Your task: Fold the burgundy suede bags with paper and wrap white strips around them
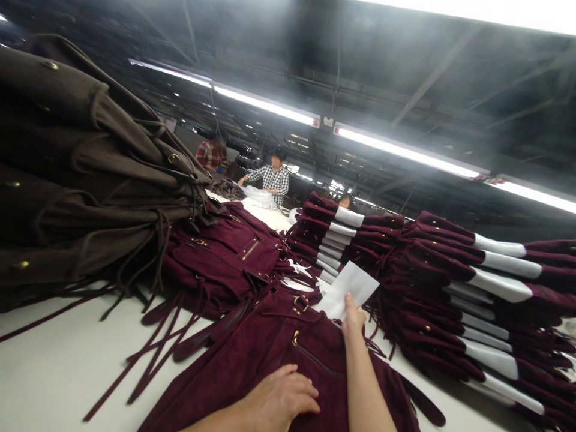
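Observation:
A maroon suede-like bag (274,345) lies before me, with a gold zip, a buckle and loose straps. My left hand (281,396) rests palm down on its front below the zip, fingers loosely bent and holding nothing. In my right hand (354,315) is a white sheet of paper (348,288), pinched with the thumb on top. That sheet is held above the bag's far end, by the buckle. Another maroon bag (234,252) lies just beyond, its straps trailing over the pale table (49,360).
Brown bags (90,162) are piled high at the left. On the right stand tall stacks of maroon bags (450,270) with white bands around them. Farther off, a person in a checked shirt (274,179) works at the table, near a person in a plaid shirt (210,155).

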`<state>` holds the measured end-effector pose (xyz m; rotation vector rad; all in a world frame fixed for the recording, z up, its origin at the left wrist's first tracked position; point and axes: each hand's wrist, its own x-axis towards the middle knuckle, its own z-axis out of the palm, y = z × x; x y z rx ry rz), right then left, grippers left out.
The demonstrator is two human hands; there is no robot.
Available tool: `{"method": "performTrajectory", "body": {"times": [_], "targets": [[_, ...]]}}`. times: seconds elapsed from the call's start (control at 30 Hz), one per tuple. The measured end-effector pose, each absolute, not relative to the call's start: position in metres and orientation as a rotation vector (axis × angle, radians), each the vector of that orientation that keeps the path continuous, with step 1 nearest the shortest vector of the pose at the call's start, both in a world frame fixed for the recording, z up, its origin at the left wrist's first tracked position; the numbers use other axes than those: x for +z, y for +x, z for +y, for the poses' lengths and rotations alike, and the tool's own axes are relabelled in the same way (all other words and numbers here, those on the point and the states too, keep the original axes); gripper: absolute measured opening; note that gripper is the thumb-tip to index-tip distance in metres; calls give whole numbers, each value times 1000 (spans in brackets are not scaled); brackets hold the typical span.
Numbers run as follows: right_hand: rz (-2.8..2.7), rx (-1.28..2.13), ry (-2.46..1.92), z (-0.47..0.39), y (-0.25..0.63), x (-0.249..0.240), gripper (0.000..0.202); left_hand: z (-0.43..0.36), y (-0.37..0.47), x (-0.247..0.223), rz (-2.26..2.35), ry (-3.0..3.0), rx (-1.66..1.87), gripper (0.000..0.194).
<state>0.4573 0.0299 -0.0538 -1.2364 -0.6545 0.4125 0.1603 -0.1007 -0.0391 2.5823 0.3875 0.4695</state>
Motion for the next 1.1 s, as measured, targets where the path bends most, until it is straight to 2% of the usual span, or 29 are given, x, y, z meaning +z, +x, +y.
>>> {"method": "performTrajectory", "body": {"times": [0.17, 0.3, 0.43, 0.67, 0.87, 0.93, 1.03, 1.1], "targets": [[-811, 543, -1225, 3, 450, -15, 64, -98, 164, -50, 422, 2495, 497, 44], [-1056, 705, -1311, -41, 449, 21, 58, -98, 164, -49, 426, 2413, 567, 39], [-1291, 700, -1425, -79, 437, 37, 51, -98, 163, -46, 394, 2400, 589, 34], [-1590, 488, -1731, -132, 385, -2, 21, -89, 169, -54, 437, 2330, 722, 23], [-1674, 257, -1798, -178, 368, -36, 36, -84, 169, -55, 679, 2246, 899, 7], [-1686, 231, -1795, -186, 366, -45, 39, -84, 168, -54, 756, 2238, 966, 15], [-1705, 231, -1780, -190, 363, -57, 47, -84, 167, -54, 710, 2297, 999, 52], [-1716, 240, -1765, -189, 363, -63, 49, -83, 167, -57, 593, 2367, 955, 61]]}}
